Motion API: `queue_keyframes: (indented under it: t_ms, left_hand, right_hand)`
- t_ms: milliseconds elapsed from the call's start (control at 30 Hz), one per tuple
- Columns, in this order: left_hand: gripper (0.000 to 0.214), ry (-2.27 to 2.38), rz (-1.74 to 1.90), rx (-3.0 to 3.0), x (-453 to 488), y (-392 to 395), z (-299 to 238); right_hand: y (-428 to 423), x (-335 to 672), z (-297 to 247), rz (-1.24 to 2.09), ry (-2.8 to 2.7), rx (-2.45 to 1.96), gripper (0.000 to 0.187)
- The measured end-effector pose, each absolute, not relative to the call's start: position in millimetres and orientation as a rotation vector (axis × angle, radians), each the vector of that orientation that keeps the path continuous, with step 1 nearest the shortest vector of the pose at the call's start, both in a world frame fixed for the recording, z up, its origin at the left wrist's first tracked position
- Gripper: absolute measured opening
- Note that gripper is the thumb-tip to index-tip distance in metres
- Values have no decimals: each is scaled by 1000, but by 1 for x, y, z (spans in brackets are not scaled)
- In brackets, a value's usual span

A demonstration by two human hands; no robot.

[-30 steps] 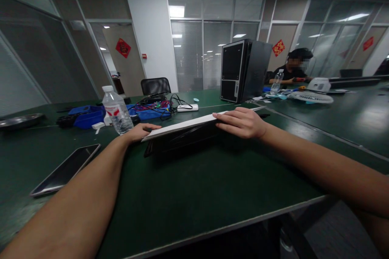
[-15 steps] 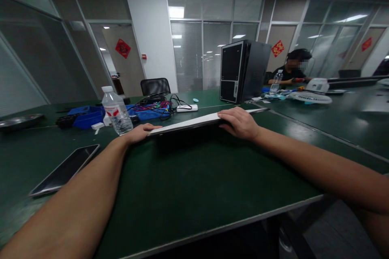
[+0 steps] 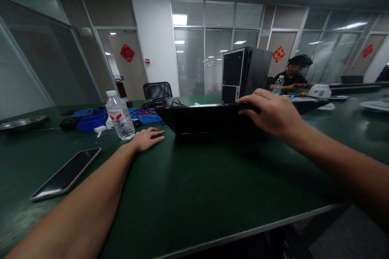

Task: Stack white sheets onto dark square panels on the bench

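In the head view, the dark panel (image 3: 209, 119) stands tilted above the green worktop (image 3: 197, 194), well in from the near edge and short of the far one. Its upper edge runs nearly level across the view; its underside is in deep shadow, so I cannot tell how its lower edge rests.

The right hand (image 3: 272, 113) grasps that upper edge, fingers bent over the top and thumb on the side facing the wearer. The left hand (image 3: 148, 139) is released: it lies palm down on the worktop just beside the panel's left end, fingers stretched out and slightly spread.

The panel looks thin, broad and stiff, probably light enough for one hand to tilt. Its face may be smooth and somewhat slippery, and a broad flat piece like this could crack under a hard squeeze or twist. The firmest hold would be at the rim, with one hand near each end.

Toward the worktop's left side, a bottle (image 3: 120, 117) stands near the left hand, and a phone (image 3: 67, 174) lies closer to the wearer.
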State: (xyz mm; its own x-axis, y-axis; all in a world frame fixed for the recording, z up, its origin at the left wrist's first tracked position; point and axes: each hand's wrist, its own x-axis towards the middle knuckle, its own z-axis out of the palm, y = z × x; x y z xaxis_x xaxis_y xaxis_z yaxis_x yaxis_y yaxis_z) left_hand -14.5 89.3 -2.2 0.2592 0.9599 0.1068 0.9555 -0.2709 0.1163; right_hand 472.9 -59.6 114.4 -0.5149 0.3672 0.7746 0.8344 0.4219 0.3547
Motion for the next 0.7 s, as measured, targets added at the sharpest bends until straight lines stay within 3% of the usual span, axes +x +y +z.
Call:
queue_keyframes:
  t_ms: [167, 333, 700]
  left_hand:
    - [74, 1926, 82, 2617, -4, 87, -3]
    - [71, 1915, 51, 2716, 5, 69, -3]
    - [64, 2034, 309, 2578, 13, 32, -1]
  right_hand:
    - [-114, 522, 130, -1195, -1964, -1451, 24]
    - [-141, 582, 111, -1353, -1813, -1837, 34]
    - [-89, 610, 65, -1109, -1979, -2211, 48]
